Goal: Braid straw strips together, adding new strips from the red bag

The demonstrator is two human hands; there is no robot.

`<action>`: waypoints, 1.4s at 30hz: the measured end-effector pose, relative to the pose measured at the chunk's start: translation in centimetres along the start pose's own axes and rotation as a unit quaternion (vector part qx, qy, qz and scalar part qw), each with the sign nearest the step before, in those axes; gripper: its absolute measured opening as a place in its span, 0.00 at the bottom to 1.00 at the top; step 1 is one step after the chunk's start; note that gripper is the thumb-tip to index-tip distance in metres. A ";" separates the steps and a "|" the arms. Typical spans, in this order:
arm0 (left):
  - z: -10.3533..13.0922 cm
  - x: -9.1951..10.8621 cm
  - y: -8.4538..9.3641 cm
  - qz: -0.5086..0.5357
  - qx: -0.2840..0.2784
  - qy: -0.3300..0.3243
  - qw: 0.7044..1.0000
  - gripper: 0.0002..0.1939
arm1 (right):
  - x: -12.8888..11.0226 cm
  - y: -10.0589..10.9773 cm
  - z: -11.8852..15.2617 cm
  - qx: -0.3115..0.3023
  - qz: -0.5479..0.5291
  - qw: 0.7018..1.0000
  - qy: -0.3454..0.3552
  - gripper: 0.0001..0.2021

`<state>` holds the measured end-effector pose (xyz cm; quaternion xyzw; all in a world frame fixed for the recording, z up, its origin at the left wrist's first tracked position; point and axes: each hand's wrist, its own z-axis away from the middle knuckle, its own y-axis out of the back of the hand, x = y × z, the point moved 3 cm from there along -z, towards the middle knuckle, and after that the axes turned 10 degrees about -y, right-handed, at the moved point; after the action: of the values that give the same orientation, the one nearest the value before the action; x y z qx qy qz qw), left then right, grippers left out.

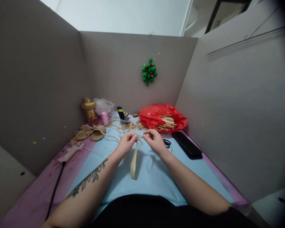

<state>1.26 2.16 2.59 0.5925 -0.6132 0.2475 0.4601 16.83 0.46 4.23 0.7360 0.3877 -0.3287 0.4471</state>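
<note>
Over the middle of the blue cloth, my left hand (128, 142) pinches a pale, flat strip of straw-like fibre (133, 163) that hangs down in a narrow band. Thin loose ends stick out above and around the fingers. Just to its right, my right hand (154, 139) is closed at the fingertips on a thin end of the same fibre strip. A small gap lies between the two hands. Beside my right wrist lie black-handled scissors (167, 143), their blades hidden.
Fibre scraps (123, 126) are scattered behind the hands. A red plastic bag (152, 115) with pale strips stands back right, near a black case (187, 145). At left are a pink glue gun (72, 152), woven pieces (98, 133) and a pink thread spool (104, 117). Grey partitions enclose the table.
</note>
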 end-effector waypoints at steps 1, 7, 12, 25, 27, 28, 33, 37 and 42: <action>0.0 -0.2 0.0 0.006 -0.001 0.001 1.000 0.14 | 0.1 0.0 -0.2 -0.010 0.012 1.000 0.005 0.07; 0.0 -0.5 -0.1 0.035 -0.001 0.019 0.999 0.13 | -0.9 0.1 0.7 0.011 0.002 0.998 0.058 0.09; 0.3 -0.1 -0.5 0.125 -0.005 0.065 0.990 0.13 | -2.3 -1.1 3.1 -0.005 0.084 0.978 0.190 0.08; 0.4 -1.2 -0.5 0.186 0.010 0.109 0.976 0.14 | -2.0 -3.4 4.2 -0.013 0.299 0.910 0.287 0.09; 0.2 -1.2 -0.3 0.145 0.016 0.070 0.987 0.13 | -1.9 -2.8 3.9 -0.021 0.223 0.942 0.250 0.08; 0.2 -1.1 -0.2 0.123 0.020 0.052 0.991 0.13 | -1.7 -2.5 3.7 -0.020 0.173 0.959 0.223 0.07; 0.1 -1.0 -0.1 0.065 0.026 0.025 0.997 0.11 | 0.0 -2.3 2.0 -0.054 -0.067 0.996 -0.001 0.11; 0.3 -0.3 -0.5 0.044 0.024 0.028 0.998 0.09 | 0.4 -3.0 1.4 -0.131 -0.175 0.970 -0.109 0.12; 0.5 0.0 -0.7 0.061 0.029 0.028 0.997 0.07 | 0.2 -2.5 1.1 -0.143 -0.180 0.963 -0.139 0.10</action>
<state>1.82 1.62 2.19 0.5599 -0.6275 0.3092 0.4440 14.66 0.28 2.62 0.5296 0.4906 -0.4437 0.5311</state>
